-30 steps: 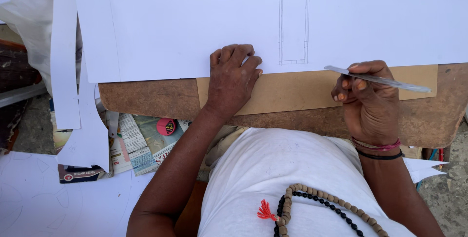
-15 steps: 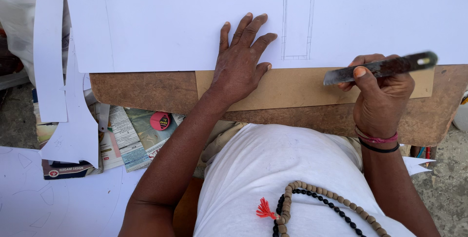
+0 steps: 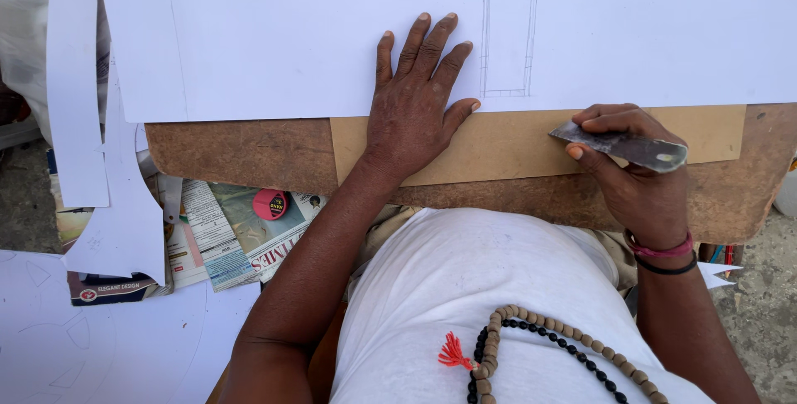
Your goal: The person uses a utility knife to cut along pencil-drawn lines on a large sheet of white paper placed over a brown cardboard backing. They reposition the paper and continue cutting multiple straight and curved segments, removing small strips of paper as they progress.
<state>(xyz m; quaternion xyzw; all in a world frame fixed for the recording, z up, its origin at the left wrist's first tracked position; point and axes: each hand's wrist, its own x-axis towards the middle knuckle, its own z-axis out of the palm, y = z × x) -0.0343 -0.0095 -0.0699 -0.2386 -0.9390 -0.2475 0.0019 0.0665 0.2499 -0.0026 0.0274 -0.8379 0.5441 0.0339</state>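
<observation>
Head view: left hand flat on white sheet, right hand gripping a metal blade.

Compared with half a second ago, the left hand [image 3: 418, 105] has slid a little further up the white sheet [image 3: 274, 39], fingers spread wide and pressing it flat beside the pencilled narrow rectangle [image 3: 508, 30]; a second ago those fingers were curled. The right hand [image 3: 635, 176] has dropped lower, fingers closed around the flat metal blade [image 3: 624, 145], which now lies over the tan card [image 3: 506, 142] on the brown board [image 3: 241, 155] rather than angled out to the side. The blade's cutting edge is hard to make out, its handle end hidden in the fist. The sheet's top and right edges run out of frame. Paper offcuts [image 3: 79, 88] and newspapers [image 3: 237, 238] lie at the left.
</observation>
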